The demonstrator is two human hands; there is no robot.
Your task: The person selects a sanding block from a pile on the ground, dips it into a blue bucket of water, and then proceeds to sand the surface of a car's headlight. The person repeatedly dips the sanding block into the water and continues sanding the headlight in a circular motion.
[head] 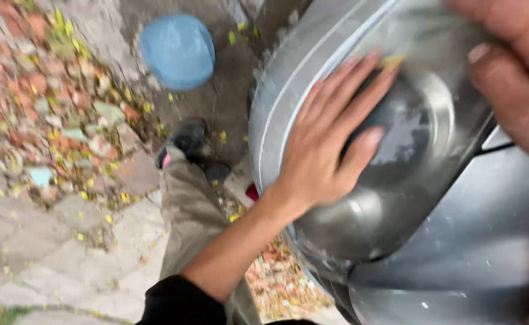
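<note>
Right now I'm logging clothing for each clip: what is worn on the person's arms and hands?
Both hands are bare, no gloves, rings or watch visible. The left hand has a black sleeve pushed up the forearm. Only fingers of the right hand show; no sleeve in view.

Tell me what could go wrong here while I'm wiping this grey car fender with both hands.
The left hand presses a yellow-edged sponge flat on the wet fender; it might slip on that slick curve. Grit caught underneath could scratch the paint. The blue bucket stands just ahead of your shoe on leaf-strewn paving, so you could trip.
</note>
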